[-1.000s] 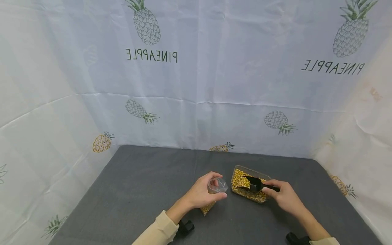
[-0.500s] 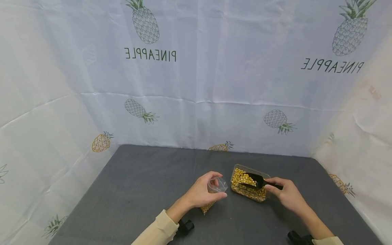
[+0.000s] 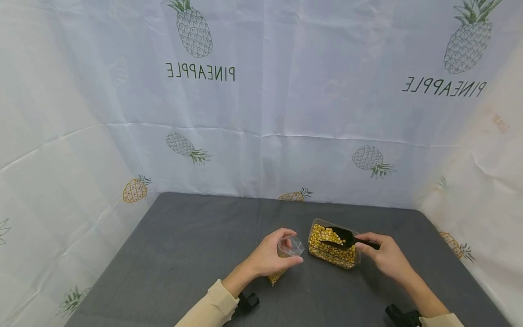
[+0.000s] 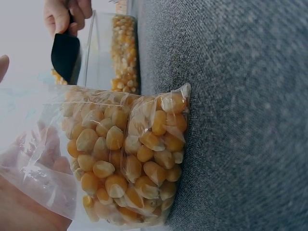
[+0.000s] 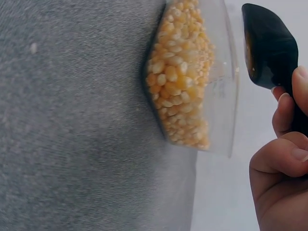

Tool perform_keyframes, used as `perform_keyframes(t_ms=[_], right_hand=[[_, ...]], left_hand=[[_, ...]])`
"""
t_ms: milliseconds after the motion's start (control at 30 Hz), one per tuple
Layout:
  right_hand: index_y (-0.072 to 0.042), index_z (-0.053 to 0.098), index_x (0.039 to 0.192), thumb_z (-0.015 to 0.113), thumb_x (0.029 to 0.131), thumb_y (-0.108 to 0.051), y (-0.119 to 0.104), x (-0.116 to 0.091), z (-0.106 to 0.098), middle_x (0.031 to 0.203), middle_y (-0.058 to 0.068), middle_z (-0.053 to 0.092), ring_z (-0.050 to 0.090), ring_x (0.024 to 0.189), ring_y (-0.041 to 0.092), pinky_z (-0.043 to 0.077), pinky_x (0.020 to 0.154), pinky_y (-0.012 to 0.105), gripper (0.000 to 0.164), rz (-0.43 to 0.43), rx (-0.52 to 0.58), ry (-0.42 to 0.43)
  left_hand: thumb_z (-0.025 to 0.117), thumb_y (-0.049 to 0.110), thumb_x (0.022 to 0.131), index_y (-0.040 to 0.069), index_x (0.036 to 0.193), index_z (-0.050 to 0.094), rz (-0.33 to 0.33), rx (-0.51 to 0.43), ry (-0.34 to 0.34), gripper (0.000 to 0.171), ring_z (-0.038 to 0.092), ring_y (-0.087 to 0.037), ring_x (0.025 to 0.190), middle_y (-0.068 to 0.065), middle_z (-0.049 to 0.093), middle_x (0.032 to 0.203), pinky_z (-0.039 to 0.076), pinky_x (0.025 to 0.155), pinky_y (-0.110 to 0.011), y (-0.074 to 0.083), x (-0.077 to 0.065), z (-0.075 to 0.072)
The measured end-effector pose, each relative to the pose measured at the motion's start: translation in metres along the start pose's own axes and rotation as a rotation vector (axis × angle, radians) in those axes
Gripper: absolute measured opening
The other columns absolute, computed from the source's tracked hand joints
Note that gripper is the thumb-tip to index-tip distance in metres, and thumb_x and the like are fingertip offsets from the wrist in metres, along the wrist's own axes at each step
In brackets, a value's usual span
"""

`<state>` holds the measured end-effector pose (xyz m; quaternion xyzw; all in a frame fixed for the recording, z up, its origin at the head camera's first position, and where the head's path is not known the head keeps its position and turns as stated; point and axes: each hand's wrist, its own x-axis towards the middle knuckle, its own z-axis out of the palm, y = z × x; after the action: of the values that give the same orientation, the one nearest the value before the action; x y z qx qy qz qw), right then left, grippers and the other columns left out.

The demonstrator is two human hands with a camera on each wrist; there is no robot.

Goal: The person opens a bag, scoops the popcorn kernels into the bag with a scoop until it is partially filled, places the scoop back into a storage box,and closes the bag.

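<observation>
My left hand (image 3: 267, 256) holds a clear plastic bag (image 4: 130, 159) by its upper part, fingers and thumb curved round the open mouth. Yellow corn kernels fill the bag's lower part, and its bottom stands on the grey table. My right hand (image 3: 388, 256) grips the handle of a black scoop (image 3: 346, 238). A heap of kernels (image 3: 333, 235) lies in the scoop. In the right wrist view the scoop is above the rim of a clear plastic container (image 5: 221, 101), apart from it. More corn kernels (image 5: 178, 82) lie inside that container.
The grey table (image 3: 204, 245) reaches back to a white curtain (image 3: 261, 104) printed with pineapples, which also hangs along both sides. A single pale speck (image 5: 33, 47) lies on the table in front of the container.
The scoop has come up out of the corn with kernels in it, and my right hand has shifted slightly right. The left hand and the bag have stayed put.
</observation>
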<state>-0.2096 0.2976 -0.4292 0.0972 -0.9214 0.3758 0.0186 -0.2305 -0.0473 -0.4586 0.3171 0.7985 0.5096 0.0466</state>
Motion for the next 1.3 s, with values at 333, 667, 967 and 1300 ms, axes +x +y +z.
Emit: perform_keyframes(t_ms=[333, 667, 967, 1300], right_hand=[[-0.003, 0.070, 0.126, 0.068, 0.100, -0.025, -0.015, 0.001, -0.005, 0.121, 0.016, 0.069, 0.059, 0.117, 0.046, 0.050, 0.088, 0.061, 0.034, -0.043, -0.011, 0.011], [-0.003, 0.071, 0.124, 0.068, 0.099, -0.021, -0.031, 0.003, -0.007, 0.123, 0.016, 0.068, 0.061, 0.116, 0.044, 0.049, 0.089, 0.062, 0.030, -0.128, -0.019, 0.000], [-0.003, 0.070, 0.124, 0.068, 0.100, -0.021, -0.044, 0.006, -0.006, 0.124, 0.017, 0.067, 0.058, 0.119, 0.045, 0.048, 0.091, 0.063, 0.031, -0.156, 0.005, -0.029], [-0.005, 0.071, 0.123, 0.068, 0.099, -0.022, -0.055, 0.008, -0.002, 0.126, 0.017, 0.066, 0.058, 0.119, 0.045, 0.051, 0.089, 0.059, 0.030, -0.163, 0.040, -0.071]], left_hand=[[0.075, 0.038, 0.093, 0.013, 0.142, 0.052, -0.013, 0.000, -0.010, 0.060, 0.055, -0.006, 0.089, 0.007, 0.054, 0.104, 0.053, 0.078, -0.027, -0.001, -0.001, 0.000], [0.075, 0.041, 0.092, 0.014, 0.144, 0.050, -0.024, 0.032, -0.008, 0.064, 0.054, -0.006, 0.092, 0.007, 0.054, 0.105, 0.051, 0.077, -0.027, 0.001, -0.002, 0.000], [0.075, 0.042, 0.091, 0.013, 0.146, 0.048, -0.019, 0.042, -0.013, 0.067, 0.053, -0.007, 0.093, 0.007, 0.054, 0.107, 0.049, 0.077, -0.027, 0.002, -0.002, 0.000], [0.075, 0.041, 0.091, 0.012, 0.148, 0.047, -0.010, 0.060, -0.011, 0.069, 0.053, -0.006, 0.095, 0.007, 0.054, 0.110, 0.048, 0.080, -0.028, 0.001, -0.001, 0.000]])
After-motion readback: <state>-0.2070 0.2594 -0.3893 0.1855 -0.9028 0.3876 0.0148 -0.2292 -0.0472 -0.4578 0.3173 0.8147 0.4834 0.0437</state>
